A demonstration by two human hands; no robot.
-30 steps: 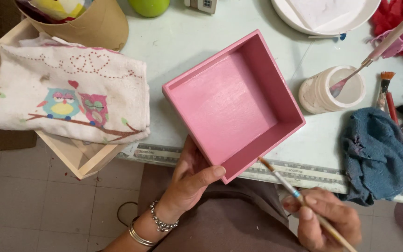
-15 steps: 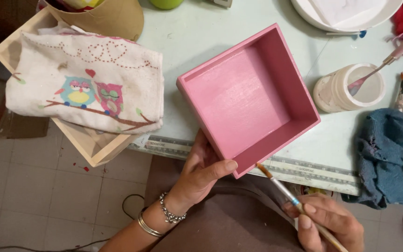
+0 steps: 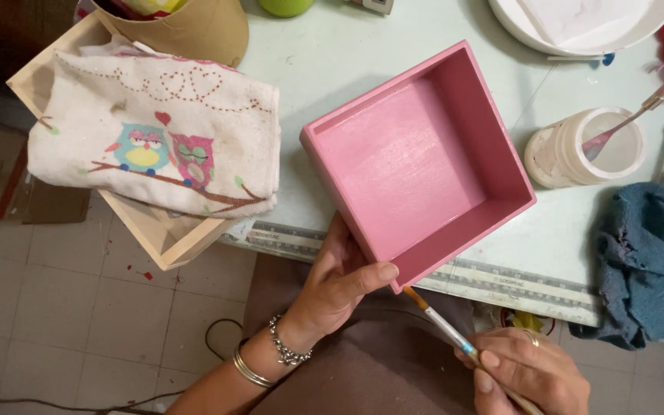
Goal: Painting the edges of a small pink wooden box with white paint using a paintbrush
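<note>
Two hands are working on a pink box [image 3: 416,165] that is lying open side up at the near edge of the pale worktop [image 3: 332,54], one corner jutting past the edge toward the person. The left hand [image 3: 340,280] is gripping that near corner, thumb pressing on the outer wall and fingers going underneath. The right hand [image 3: 528,373] is pinching a thin paintbrush [image 3: 443,327], whose tip is touching the box's lowest corner from outside.

The inside floor and the inner walls are looking evenly pink already, so the coating seems mostly done; what is left appears to be the outer edge and corner where the bristles are sitting. The underside is hidden.

To the left, a cloth with owls [image 3: 155,142] is draping over a bare wooden tray [image 3: 155,242]. To the right, a white jar [image 3: 585,146] is holding another brush, and a blue rag [image 3: 647,261] is lying bunched near the edge.
</note>
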